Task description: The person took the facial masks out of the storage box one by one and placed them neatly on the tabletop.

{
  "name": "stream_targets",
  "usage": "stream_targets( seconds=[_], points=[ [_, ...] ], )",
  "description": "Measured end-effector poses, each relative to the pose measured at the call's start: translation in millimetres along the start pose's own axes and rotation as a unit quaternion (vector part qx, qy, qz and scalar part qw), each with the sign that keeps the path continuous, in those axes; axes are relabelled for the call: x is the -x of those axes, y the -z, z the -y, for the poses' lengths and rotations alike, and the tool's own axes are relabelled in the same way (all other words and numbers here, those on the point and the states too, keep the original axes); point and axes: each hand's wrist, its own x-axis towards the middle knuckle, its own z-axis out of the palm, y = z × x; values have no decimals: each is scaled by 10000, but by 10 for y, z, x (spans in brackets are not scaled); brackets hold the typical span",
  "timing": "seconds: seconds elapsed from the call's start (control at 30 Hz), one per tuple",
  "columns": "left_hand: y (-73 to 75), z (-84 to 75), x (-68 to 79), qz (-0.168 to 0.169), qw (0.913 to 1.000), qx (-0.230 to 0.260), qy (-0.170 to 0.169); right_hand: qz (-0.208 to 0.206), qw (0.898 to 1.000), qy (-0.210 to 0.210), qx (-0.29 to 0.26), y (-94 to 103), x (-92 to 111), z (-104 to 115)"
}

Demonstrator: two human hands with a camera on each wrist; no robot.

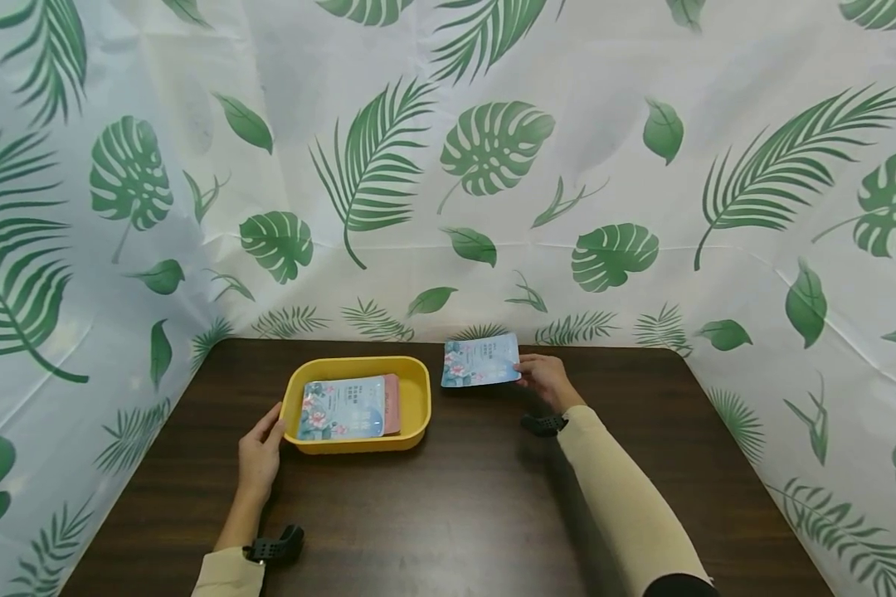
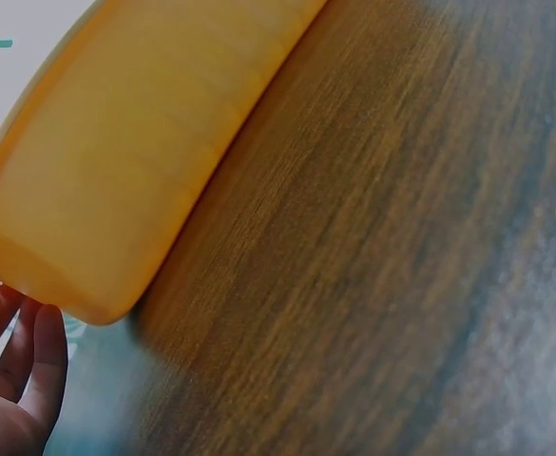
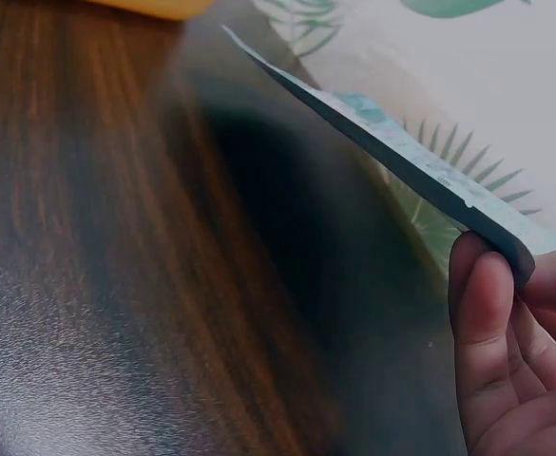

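My right hand (image 1: 547, 381) pinches a light-blue sachet (image 1: 480, 360) with a pink flower print by its right edge, over the far part of the table. The right wrist view shows the sachet (image 3: 392, 157) nearly edge-on, thumb below and fingers on the other side. A shallow yellow plastic tray (image 1: 418, 406) sits to its left. Inside lies a matching blue sachet (image 1: 342, 408), partly covering a pink sachet (image 1: 392, 404). At the tray's left end, my left hand (image 1: 260, 452) touches the outside near the rim; its fingertips (image 2: 49, 328) meet the wall in the left wrist view.
The dark wood-grain table (image 1: 448, 514) has rounded far corners. Right behind it and along both sides hangs a white sheet (image 1: 523, 215) printed with green leaves. A black band (image 1: 543, 425) sits at my right wrist, another (image 1: 278, 546) at my left.
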Motion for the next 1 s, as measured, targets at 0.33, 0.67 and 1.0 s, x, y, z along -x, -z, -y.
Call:
stream_targets(
  seconds=[0.33,0.67,1.0],
  points=[
    [-8,3,-12,28,10000,73,32,-449,9949,69,905,-41,-21,-113],
    [-4,-12,-23,55,10000,2,77,-1234,9555,569,2618,-93,-40,-142],
    [-1,19,-11,-66,9999,132,66,-1312,9382,525,3159,-109,-48,-133]
  ],
)
